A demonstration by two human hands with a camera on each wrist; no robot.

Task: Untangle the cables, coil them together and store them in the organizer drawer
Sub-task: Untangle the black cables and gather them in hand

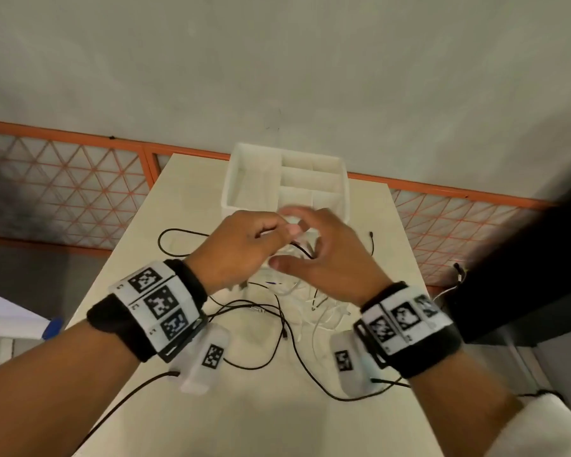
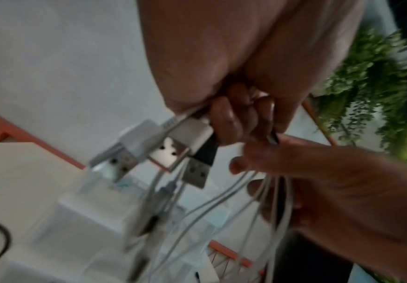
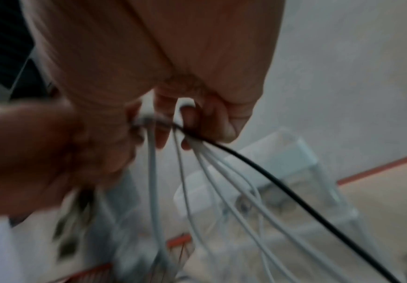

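Both hands meet above the middle of the table, just in front of the white organizer [image 1: 284, 179]. My left hand [image 1: 244, 245] grips a bunch of cable ends; several USB plugs [image 2: 173, 151], white and one black, stick out below its curled fingers. My right hand [image 1: 323, 249] has its fingers curled round the same bunch of white cables [image 3: 212, 172] and one black cable [image 3: 282, 191], which hang down from it. More white cables [image 1: 314, 308] and black cables [image 1: 271, 311] lie tangled on the table [image 1: 277, 423] under the hands.
The organizer stands at the table's far end against a grey wall, its top compartments open. An orange mesh railing [image 1: 80, 179] runs behind the table. A dark object [image 1: 524, 275] stands to the right, and a green plant [image 2: 372, 92] shows in the left wrist view.
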